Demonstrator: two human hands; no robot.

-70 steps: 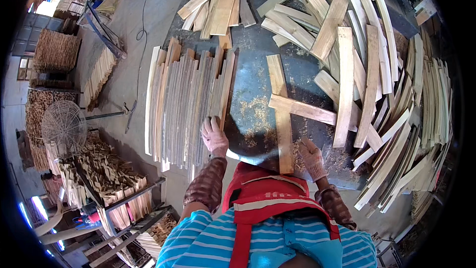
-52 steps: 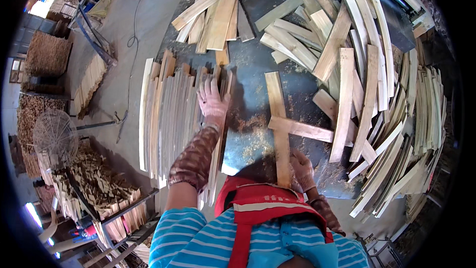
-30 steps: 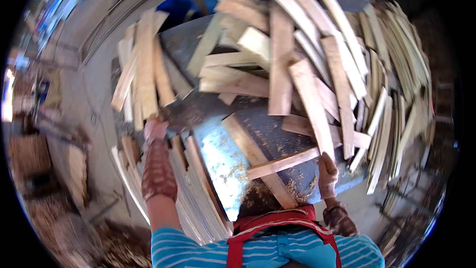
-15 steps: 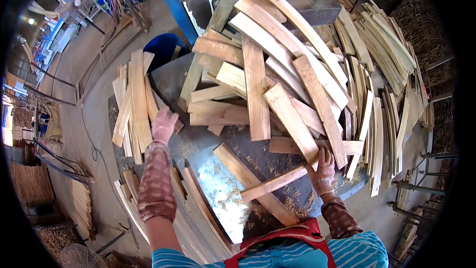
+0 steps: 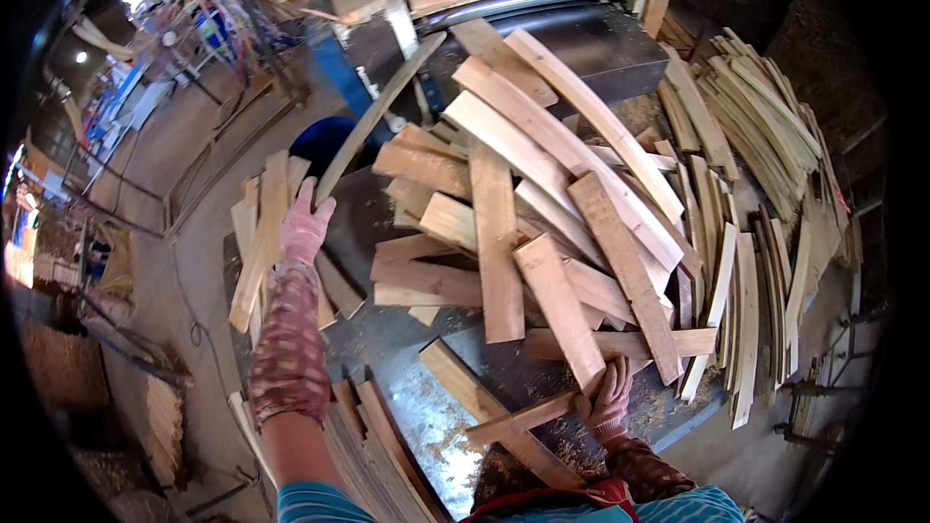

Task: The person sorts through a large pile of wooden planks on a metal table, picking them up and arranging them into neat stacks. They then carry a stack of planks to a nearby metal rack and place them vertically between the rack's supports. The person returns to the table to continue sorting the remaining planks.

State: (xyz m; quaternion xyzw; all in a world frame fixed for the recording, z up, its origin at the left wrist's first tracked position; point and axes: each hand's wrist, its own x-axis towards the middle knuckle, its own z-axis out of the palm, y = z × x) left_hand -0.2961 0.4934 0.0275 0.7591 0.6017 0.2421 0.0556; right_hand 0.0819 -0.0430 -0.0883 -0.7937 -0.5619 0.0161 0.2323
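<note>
My left hand (image 5: 308,221), in a pink glove, is closed on the near end of a long greyish wooden board (image 5: 383,111). That board stands tilted on its edge at the left side of a loose heap of boards (image 5: 499,252). At the heap's near side my right hand (image 5: 608,399), also gloved, is closed round the right end of a short wooden strip (image 5: 523,419). This strip lies across another board (image 5: 465,383) on the dark metal table (image 5: 397,339). The near end of a light board (image 5: 560,305) touches the right hand's fingers.
A smaller stack of boards (image 5: 266,223) lies beside my left hand. Beyond it stands a blue bin (image 5: 325,143). A machine with a metal roller (image 5: 533,5) is at the far side. Bundled strips (image 5: 760,116) line the right, and more strips (image 5: 387,446) lie near my left forearm.
My left hand has moved away from me, from the left stack to the greyish board, which has tipped onto its edge. My right hand stays at the short strip. The whole view has shifted.
</note>
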